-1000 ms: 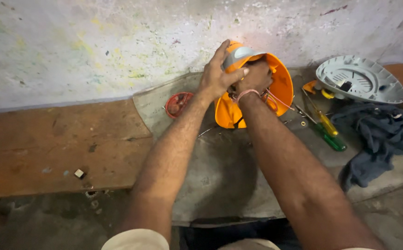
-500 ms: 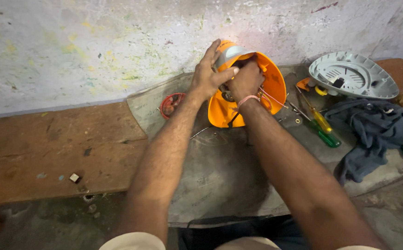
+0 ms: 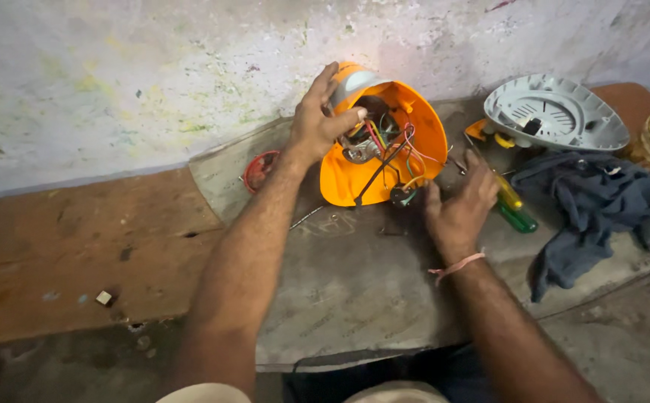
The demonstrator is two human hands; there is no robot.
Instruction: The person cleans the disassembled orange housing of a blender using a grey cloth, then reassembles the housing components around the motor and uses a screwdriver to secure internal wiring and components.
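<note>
1. The left hand (image 3: 317,123) grips the top edge of an orange appliance shell (image 3: 422,127). Its fingers are curled over the rim and its thumb presses from the front.
2. The shell stands tipped on its side on a grey mat (image 3: 355,276), close to the wall. Its open side faces the person.
3. Inside the shell sit a small motor (image 3: 362,142) and many coloured wires (image 3: 403,145).
4. The right hand (image 3: 459,205) lies flat on the mat just beside the shell. Its fingers are spread and it holds nothing.
5. A green and yellow screwdriver (image 3: 514,205) lies right by that hand.
6. It looks like the inside is being looked over. Any next move would need the shell kept steady.
7. A grey base cover (image 3: 556,112) and a blue cloth (image 3: 594,201) lie off to the right.
</note>
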